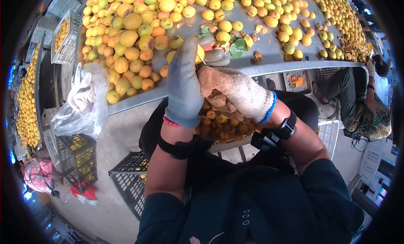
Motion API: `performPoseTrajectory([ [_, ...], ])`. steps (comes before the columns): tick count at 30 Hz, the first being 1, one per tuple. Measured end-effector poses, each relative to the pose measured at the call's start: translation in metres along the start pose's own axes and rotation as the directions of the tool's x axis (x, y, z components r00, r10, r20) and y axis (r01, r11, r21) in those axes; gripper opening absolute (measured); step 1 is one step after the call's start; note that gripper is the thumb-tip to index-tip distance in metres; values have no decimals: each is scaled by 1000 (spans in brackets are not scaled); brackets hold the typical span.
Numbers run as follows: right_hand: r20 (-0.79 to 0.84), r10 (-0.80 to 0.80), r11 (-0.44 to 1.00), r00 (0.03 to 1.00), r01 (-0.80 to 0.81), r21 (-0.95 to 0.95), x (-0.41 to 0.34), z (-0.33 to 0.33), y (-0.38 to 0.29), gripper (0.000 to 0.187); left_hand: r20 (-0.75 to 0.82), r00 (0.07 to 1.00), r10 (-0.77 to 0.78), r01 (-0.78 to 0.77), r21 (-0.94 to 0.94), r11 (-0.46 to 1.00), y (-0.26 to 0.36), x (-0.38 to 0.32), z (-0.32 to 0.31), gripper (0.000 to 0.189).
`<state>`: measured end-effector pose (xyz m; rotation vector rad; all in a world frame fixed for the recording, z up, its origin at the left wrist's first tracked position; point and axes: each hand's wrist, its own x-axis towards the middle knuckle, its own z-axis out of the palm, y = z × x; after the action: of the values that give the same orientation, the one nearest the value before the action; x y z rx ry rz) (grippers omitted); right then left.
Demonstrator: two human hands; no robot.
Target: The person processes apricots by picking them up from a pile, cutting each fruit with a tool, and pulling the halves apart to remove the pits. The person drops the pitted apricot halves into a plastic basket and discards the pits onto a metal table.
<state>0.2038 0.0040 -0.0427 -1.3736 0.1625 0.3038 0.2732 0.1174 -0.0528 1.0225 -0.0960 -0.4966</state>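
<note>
My left hand (184, 77), in a grey coated work glove, holds a yellow apricot (200, 54) between thumb and fingers above the near edge of the metal table. My right hand (232, 89), in a stained white knit glove with a blue cuff edge, is shut around a small tool. Only the tool's thin metal tip (201, 60) shows, right at the apricot; its handle is hidden in the glove. Below both hands, between my knees, a container holds many apricots (228, 125), some apparently cut open.
Loose apricots (129, 39) cover much of the metal table (277, 66), with leaves (239, 48) and scraps among them. A plastic bag with white gloves (82, 92) hangs at the table's left edge. Black crates (132, 181) stand left. A seated person (344, 92) works at right.
</note>
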Motion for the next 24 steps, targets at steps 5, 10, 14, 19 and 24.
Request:
performPoseTrajectory([
  [5, 112, 168, 975, 979, -182, 124, -6, -6, -10, 25, 84, 994, -72, 89, -209, 974, -2, 0, -3, 52],
  [10, 131, -210, 978, 969, 207, 37, -13, -9, 5, 29, 181, 983, 29, 31, -323, 946, -3, -2, -1, 50],
  [14, 112, 148, 781, 983, -185, 597, -19, -6, 7, 31, 204, 966, 161, -102, -273, 957, -7, -2, 0, 41],
  [19, -69, 278, 960, 958, -278, 11, -32, -12, -10, 27, 218, 976, -19, 126, -490, 862, 2, 4, -8, 33],
  [24, -238, -98, 994, 966, 86, -62, -37, -14, -26, 19, 372, 800, 471, -599, 435, 673, -5, 11, -19, 44],
])
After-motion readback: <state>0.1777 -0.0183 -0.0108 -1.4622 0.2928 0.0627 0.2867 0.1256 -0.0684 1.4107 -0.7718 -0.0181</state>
